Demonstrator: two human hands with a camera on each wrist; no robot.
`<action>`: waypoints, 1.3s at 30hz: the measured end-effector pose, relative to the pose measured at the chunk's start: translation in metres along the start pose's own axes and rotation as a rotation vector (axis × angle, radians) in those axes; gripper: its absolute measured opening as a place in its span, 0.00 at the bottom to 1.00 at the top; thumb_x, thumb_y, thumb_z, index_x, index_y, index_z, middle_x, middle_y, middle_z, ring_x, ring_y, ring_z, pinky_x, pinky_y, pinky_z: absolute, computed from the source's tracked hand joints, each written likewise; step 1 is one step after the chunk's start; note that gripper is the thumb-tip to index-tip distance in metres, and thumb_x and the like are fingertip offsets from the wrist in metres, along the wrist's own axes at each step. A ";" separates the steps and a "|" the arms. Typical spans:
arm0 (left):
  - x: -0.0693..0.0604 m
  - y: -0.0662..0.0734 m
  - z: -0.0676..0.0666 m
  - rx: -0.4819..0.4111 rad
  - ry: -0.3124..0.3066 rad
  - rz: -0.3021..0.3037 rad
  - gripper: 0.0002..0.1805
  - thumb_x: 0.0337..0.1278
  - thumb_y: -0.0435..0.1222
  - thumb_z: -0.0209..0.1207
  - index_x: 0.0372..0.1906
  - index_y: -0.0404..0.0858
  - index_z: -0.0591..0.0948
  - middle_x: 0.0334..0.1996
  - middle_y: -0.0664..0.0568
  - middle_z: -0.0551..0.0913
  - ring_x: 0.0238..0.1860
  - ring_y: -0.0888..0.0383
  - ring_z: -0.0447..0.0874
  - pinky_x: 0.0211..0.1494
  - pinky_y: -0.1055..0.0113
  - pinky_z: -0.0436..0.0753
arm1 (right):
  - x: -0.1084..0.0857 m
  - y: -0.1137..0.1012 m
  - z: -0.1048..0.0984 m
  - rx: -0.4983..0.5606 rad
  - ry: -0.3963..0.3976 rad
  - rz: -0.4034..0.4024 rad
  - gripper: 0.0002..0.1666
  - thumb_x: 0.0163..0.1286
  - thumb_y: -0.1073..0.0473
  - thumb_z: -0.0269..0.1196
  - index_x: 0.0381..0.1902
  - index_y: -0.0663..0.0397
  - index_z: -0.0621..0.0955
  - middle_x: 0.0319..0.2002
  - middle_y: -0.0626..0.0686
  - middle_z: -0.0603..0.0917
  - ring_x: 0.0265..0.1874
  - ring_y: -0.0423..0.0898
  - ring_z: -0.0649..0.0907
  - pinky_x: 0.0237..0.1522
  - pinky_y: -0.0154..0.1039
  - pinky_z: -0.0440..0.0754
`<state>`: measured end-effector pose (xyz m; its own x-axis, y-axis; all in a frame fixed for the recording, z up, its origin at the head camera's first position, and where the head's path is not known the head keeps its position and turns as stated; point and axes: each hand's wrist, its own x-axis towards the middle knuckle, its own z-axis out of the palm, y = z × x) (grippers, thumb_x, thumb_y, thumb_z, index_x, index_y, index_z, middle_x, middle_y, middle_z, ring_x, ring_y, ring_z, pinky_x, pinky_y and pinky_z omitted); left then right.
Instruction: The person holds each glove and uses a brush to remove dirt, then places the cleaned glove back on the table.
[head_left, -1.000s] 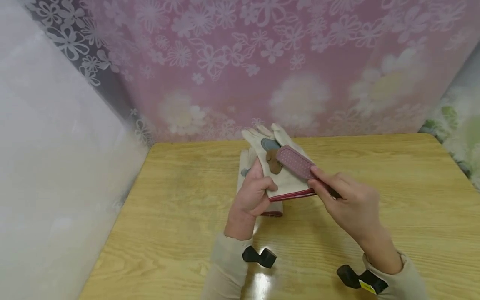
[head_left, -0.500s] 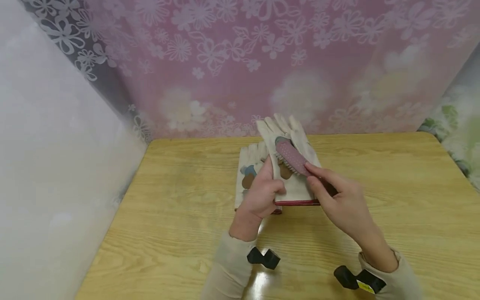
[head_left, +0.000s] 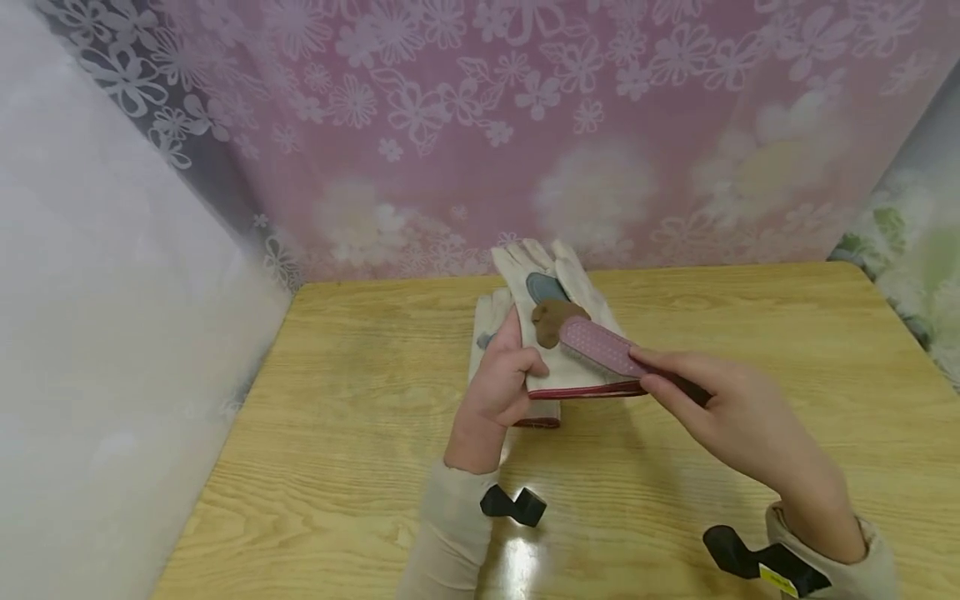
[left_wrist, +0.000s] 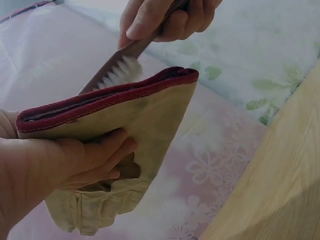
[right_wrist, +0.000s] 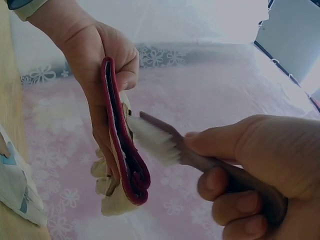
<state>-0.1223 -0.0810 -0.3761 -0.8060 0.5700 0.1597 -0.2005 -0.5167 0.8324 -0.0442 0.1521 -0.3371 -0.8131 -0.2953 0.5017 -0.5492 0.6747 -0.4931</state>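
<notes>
My left hand (head_left: 498, 387) grips a cream work glove (head_left: 592, 308) by its side near the cuff, thumb on top and fingers spread beneath. The glove has grey and brown patches and a dark red cuff edge (left_wrist: 107, 100); it is held above the table, fingers pointing away. In my right hand (head_left: 738, 412) is a brush with a pink dotted back (head_left: 600, 344), its handle wrapped by the fingers. White bristles (right_wrist: 152, 137) face the glove's patched side, touching or very near it. A second cream glove (head_left: 487, 321) lies on the table, partly hidden behind the left hand.
The wooden table (head_left: 352, 417) ends at a pink flowered curtain (head_left: 450, 167) at the back. A whitish sheet (head_left: 112, 333) hangs along the left side. Black camera mounts (head_left: 513, 505) sit at both wrists.
The brush has swept up over the glove's patches, then back down toward the cuff and to the right. The held glove rose, turned slightly, and came back left with the left hand.
</notes>
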 end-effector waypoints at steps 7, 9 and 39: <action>0.002 -0.006 0.007 0.066 -0.020 -0.095 0.57 0.36 0.17 0.37 0.80 0.47 0.39 0.78 0.43 0.49 0.72 0.49 0.57 0.60 0.70 0.72 | 0.013 0.000 0.024 0.167 0.245 0.048 0.25 0.62 0.74 0.66 0.58 0.56 0.83 0.26 0.47 0.81 0.18 0.34 0.70 0.19 0.27 0.65; 0.003 -0.008 0.007 0.038 -0.027 -0.100 0.57 0.37 0.17 0.37 0.80 0.46 0.35 0.79 0.43 0.46 0.75 0.46 0.51 0.62 0.70 0.71 | 0.020 0.000 0.036 0.143 0.223 0.057 0.25 0.64 0.71 0.65 0.59 0.55 0.82 0.25 0.47 0.80 0.17 0.35 0.68 0.20 0.29 0.64; -0.007 0.004 -0.001 -0.197 0.077 0.085 0.56 0.38 0.15 0.32 0.80 0.46 0.38 0.79 0.43 0.44 0.77 0.44 0.44 0.77 0.46 0.48 | 0.010 -0.020 0.051 -0.011 0.060 0.033 0.21 0.64 0.67 0.67 0.56 0.56 0.84 0.36 0.51 0.88 0.20 0.35 0.68 0.23 0.32 0.67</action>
<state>-0.1182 -0.0877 -0.3741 -0.8632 0.4727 0.1776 -0.2290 -0.6799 0.6966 -0.0507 0.1010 -0.3583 -0.8174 -0.2322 0.5272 -0.5203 0.6906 -0.5024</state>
